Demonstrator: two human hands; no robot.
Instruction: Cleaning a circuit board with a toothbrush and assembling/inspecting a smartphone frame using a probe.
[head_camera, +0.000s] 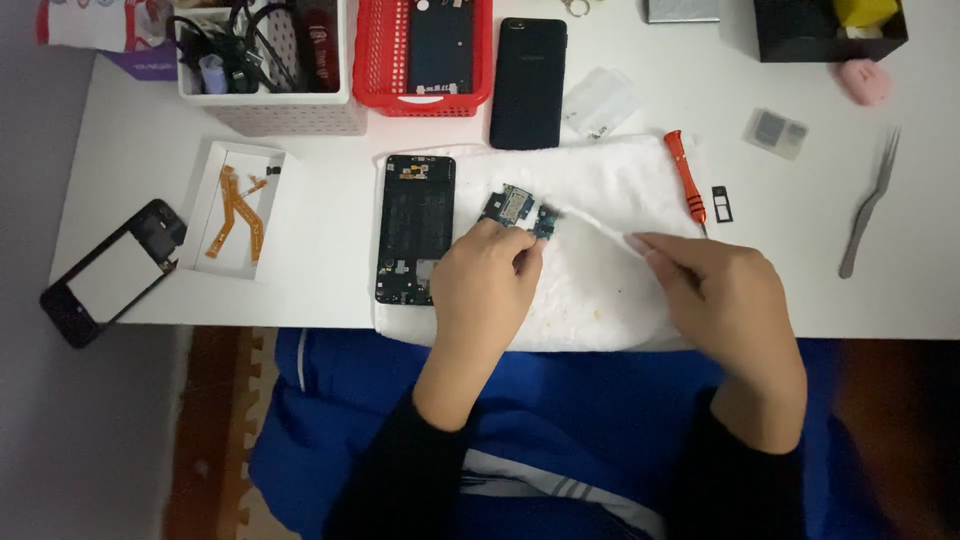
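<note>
I am watching a phone teardown, with the circuit board being lifted clear of the opened handset.

Going left to right: a black plastic phone back frame (112, 270) is lying at the edge of the white counter (320, 215), beside a shallow white tray (232, 165) holding orange flex cables (238, 212). The opened black phone chassis (415, 228) is resting on the white folded towel (600, 290). My left hand (487, 285) is pinching the small green and blue circuit board (520, 210), its fingers (520, 252) closing on the board's lower edge just above the towel. My right hand (725, 295) is hovering flat over the towel, fingers (655, 248) extended and holding nothing, near the orange-handled screwdriver (686, 178). I judge the board is freed; setting it down calls for a gentle, level grip.
</note>
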